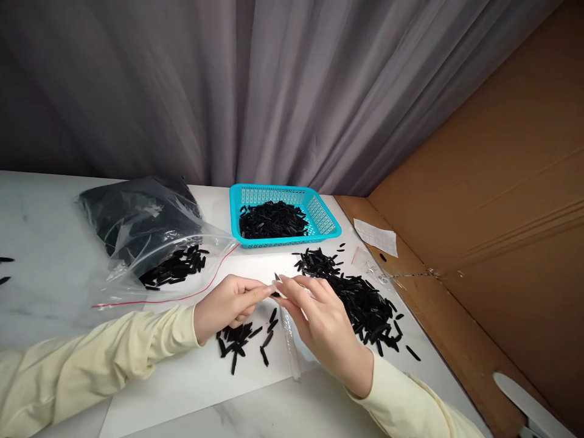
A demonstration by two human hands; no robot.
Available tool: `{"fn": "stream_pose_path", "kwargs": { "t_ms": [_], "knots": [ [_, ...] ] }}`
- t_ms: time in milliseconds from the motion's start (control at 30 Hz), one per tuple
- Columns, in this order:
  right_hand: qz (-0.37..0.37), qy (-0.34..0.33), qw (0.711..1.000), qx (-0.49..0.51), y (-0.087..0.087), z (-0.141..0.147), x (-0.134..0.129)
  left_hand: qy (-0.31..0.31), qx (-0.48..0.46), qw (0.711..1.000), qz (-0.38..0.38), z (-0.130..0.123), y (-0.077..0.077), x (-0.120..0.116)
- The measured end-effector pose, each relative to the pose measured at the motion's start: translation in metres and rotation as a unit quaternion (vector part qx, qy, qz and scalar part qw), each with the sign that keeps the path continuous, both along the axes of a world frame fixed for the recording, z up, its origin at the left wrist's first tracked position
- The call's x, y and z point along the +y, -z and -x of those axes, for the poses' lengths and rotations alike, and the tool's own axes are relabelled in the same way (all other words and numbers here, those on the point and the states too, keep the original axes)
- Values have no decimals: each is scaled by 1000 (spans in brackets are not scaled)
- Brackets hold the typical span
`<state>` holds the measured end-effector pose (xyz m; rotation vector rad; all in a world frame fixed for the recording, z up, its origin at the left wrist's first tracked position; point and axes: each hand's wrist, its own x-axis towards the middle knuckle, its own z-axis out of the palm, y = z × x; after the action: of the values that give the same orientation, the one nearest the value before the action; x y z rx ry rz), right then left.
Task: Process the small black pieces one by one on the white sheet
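Observation:
My left hand (232,302) is closed, its thumb and index finger pinching a small black strip (275,295). The fingertips of my right hand (319,310) meet it there and close on the same strip. A dark pointed tip (277,277) pokes up by the right fingers; what it belongs to is hidden. Below the hands lies a loose group of black strips (239,340) on a white sheet (182,395). A narrow clear plastic strip (289,350) runs under my right hand. Right of that hand spreads a larger pile of black strips (369,304).
A turquoise basket (287,242) holding many black strips stands at the back. To its left lies a clear zip bag (150,225) full of black material, strips spilling at its mouth. A cardboard wall (502,213) borders the right side; a white paper slip (376,237) lies near it.

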<state>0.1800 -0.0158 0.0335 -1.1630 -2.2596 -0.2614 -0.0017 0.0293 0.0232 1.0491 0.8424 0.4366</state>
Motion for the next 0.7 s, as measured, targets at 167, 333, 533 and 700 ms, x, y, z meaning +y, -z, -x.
{"fn": "stream_pose_path", "kwargs": {
  "t_ms": [167,333,533,700],
  "knots": [
    [11,-58,960,-273,-3,-13,14,-53,1,998,-33,3,-6,8],
    [7,-171,890,-422,6,-12,32,-68,-2,997,-34,5,-14,10],
    [13,-187,884,-429,5,-16,40,-70,-10,997,-19,7,-22,5],
    [89,-138,949,-271,1,-29,27,-66,-22,998,-8,6,-27,4]
  ]
}}
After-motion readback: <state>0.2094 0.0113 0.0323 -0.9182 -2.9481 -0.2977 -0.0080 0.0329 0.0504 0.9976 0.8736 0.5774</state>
